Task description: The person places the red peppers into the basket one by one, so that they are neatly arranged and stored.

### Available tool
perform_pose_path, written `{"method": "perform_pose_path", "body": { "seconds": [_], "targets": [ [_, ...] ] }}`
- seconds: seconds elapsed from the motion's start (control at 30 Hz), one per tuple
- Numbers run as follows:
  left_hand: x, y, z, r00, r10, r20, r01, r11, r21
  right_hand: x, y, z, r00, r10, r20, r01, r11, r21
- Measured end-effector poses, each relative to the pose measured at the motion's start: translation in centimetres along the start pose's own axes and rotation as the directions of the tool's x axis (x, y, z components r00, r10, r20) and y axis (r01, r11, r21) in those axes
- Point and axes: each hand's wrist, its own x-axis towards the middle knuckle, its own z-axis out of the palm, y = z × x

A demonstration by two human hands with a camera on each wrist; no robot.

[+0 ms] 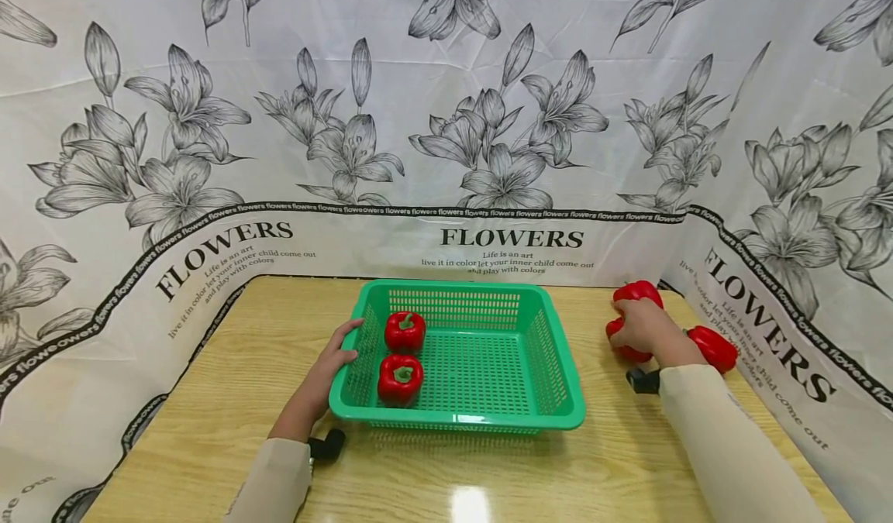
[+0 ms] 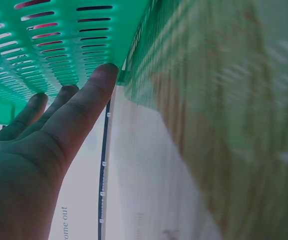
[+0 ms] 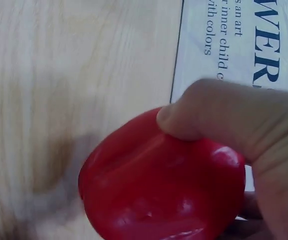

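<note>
A green plastic basket (image 1: 460, 418) with slotted walls stands on the table. Two red bell peppers, a rear one (image 1: 405, 332) and a front one (image 1: 400, 380), sit along its left side. My left hand (image 1: 326, 368) is at the basket's left side; in the left wrist view its straight fingers (image 2: 79, 107) touch the outer wall. To the right of the basket, my right hand (image 1: 649, 329) grips a red bell pepper (image 3: 158, 185), the thumb pressed on its skin and the other fingers mostly hidden. Other red bell peppers lie behind that hand (image 1: 640, 292) and beside the wrist (image 1: 713, 349).
The wooden table (image 1: 244, 368) runs back to a white cloth (image 1: 363, 244) printed with flowers and lettering, which hangs behind and at both sides. Black devices are strapped at the left wrist (image 1: 328, 445) and the right wrist (image 1: 642, 381).
</note>
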Motion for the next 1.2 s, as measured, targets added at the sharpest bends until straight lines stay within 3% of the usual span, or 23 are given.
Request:
{"method": "perform_pose_path", "body": {
  "seconds": [0.37, 0.77, 1.0, 1.2],
  "targets": [
    [0.0, -0.2, -0.1, 1.000, 0.012, 0.002, -0.012, 1.000, 0.010, -0.6, -1.8, -1.2, 0.982, -0.167, -0.090, 0.158, 0.982, -0.098],
    [0.0, -0.6, -0.2, 0.999, 0.046, 0.006, -0.046, 0.999, 0.023, -1.8, -4.3, -2.7, 0.979, -0.178, -0.102, 0.174, 0.984, -0.046],
    [0.0, -0.4, -0.1, 1.000, 0.008, -0.004, -0.008, 1.000, 0.009, -1.8, -5.4, -3.4, 0.960, -0.242, -0.140, 0.235, 0.970, -0.059],
    [0.0, -0.5, -0.1, 1.000, 0.006, -0.007, -0.005, 1.000, 0.017, -2.3, -6.5, -4.0, 0.961, -0.237, -0.141, 0.236, 0.971, -0.025]
  ]
}}
